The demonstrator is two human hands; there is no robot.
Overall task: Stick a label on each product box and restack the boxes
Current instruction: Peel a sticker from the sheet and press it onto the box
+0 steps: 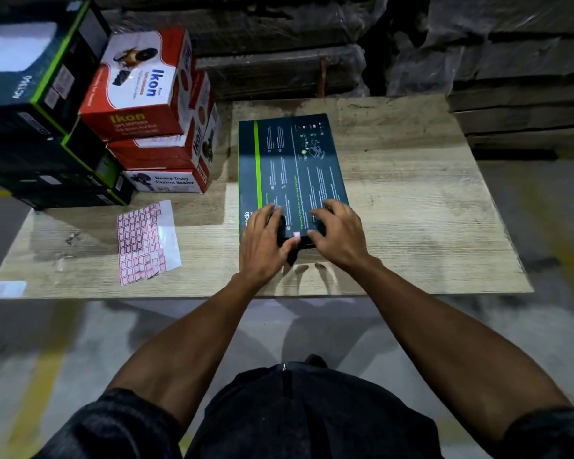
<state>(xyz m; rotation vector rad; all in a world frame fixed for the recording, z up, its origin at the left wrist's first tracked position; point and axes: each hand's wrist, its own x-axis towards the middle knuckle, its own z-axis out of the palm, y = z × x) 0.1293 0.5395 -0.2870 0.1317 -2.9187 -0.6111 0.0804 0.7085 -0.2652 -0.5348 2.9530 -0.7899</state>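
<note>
Hands [299, 236] pressing label [296, 234]; box [290, 167] lengthwise away.

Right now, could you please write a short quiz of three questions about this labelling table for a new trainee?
1. True or false: the label sheet lies to the right of the dark box.
2. Where is the small pink label? A) on the red boxes B) at the dark box's near edge, between both hands C) on the floor
3. Fill in: the red boxes stand in a stack beside the ___ boxes with green edges.

Key: 1 false, it lies to the left. 2 B, between the left hand and the right hand. 3 dark.
</note>
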